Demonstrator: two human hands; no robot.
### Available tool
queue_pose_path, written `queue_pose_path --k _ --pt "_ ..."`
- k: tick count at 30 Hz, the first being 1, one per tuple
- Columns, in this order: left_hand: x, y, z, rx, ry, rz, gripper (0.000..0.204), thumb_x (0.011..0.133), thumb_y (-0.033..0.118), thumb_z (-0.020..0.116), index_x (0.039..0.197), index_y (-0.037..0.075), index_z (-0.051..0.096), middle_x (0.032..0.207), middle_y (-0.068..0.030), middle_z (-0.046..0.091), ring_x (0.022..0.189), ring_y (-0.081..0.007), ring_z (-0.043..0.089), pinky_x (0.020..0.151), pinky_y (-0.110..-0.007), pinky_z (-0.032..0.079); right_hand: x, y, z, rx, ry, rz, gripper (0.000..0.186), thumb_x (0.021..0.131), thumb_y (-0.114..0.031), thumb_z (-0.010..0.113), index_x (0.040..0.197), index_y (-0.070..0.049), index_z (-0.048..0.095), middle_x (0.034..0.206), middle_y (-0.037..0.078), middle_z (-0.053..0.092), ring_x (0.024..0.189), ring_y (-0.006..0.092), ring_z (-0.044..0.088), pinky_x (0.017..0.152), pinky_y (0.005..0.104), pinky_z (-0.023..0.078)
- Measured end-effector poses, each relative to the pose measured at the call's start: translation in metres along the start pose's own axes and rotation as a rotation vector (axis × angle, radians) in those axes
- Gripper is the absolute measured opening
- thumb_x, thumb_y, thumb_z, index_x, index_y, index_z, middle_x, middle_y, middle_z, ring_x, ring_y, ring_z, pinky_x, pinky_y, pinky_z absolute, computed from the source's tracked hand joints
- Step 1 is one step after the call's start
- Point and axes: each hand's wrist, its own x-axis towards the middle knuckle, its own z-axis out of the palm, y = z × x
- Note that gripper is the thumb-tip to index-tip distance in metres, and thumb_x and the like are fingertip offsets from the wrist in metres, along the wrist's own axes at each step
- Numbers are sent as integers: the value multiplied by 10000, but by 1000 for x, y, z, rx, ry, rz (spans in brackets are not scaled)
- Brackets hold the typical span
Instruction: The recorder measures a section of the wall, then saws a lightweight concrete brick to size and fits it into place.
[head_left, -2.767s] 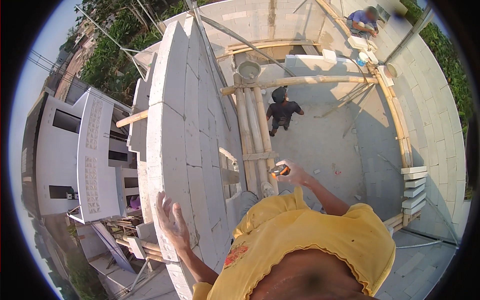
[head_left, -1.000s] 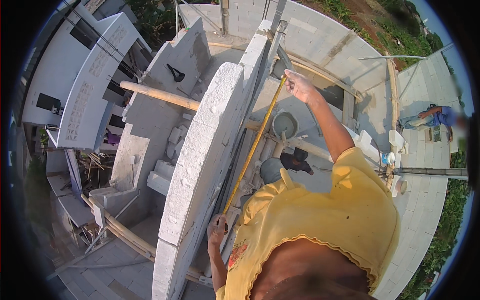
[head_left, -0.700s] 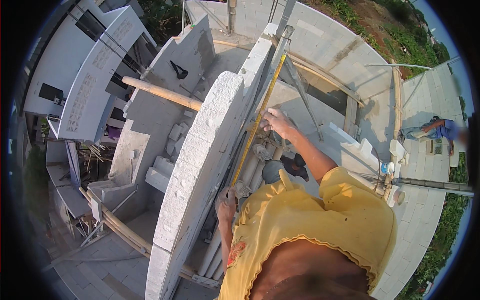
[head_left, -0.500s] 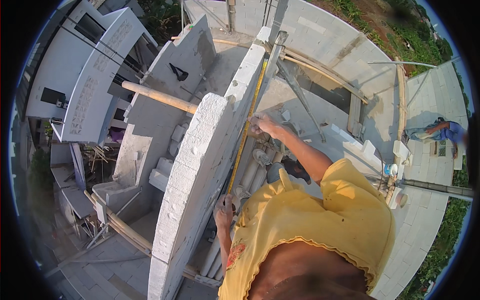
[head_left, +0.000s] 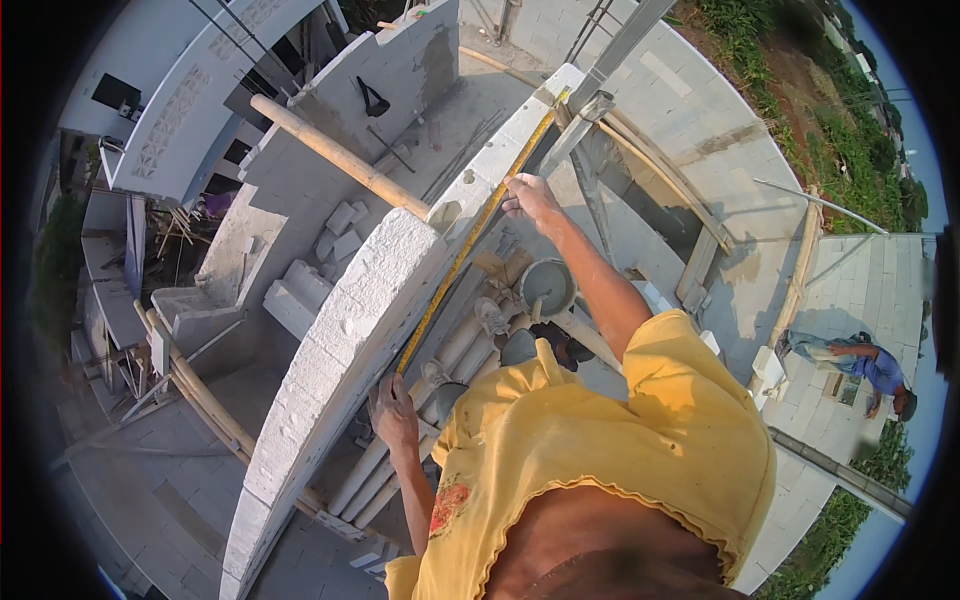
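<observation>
A long yellow tape measure point(head_left: 463, 262) lies stretched along the near side of a white block wall point(head_left: 335, 320), running from a metal post at the far end towards me. My left hand point(head_left: 394, 412) is closed around the tape's near end; its fingers hide the case, if it is there. Further along, my right hand point(head_left: 532, 199) reaches over with bent fingers pinching the tape's edge beside the wall top.
Below me lie stacked pipes or poles point(head_left: 370, 480) and a round bucket point(head_left: 547, 287). A bamboo pole point(head_left: 335, 160) meets the wall from the left, near loose blocks point(head_left: 300, 298). A metal prop point(head_left: 590, 190) leans ahead. Another person point(head_left: 870, 365) crouches at right.
My view has turned and shifted, so the wall leans further across it. My left hand has moved left with the tape's near end. My right hand stays at the tape.
</observation>
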Motion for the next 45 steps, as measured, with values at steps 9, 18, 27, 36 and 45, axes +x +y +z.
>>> queue_pose_path --k 9,18,27,36,45 --pt "36 47 20 180 147 9 255 964 300 553 1063 121 705 1057 -182 656 949 -406 624 833 -500 505 32 -22 -23 -63 147 -124 274 988 -263 536 1055 -2 588 831 70 669 586 104 581 514 245 506" --pt "40 62 29 120 144 -42 240 963 280 565 1064 118 711 1044 -181 677 919 -395 639 825 -489 517 34 -29 -29 -139 152 -73 291 981 -278 554 1062 -1 591 804 65 677 544 66 539 474 226 467" --pt "47 70 42 131 187 52 200 949 243 599 1024 115 733 948 -157 714 864 -367 665 816 -470 524 54 -19 -45 -99 181 -58 280 983 -303 563 1037 -28 571 799 57 671 549 66 550 479 217 478" --pt "52 79 41 163 180 68 221 938 238 611 1019 85 748 949 -128 734 884 -340 683 839 -446 521 64 -10 -58 -69 211 -39 266 975 -324 569 1042 -66 563 796 39 651 554 82 555 528 262 500" --pt "62 79 36 200 98 44 280 964 313 553 1073 126 731 961 -180 716 890 -381 674 798 -476 530 60 -20 -53 -93 180 -50 265 970 -276 571 1026 -18 594 821 65 689 573 72 568 524 213 501"
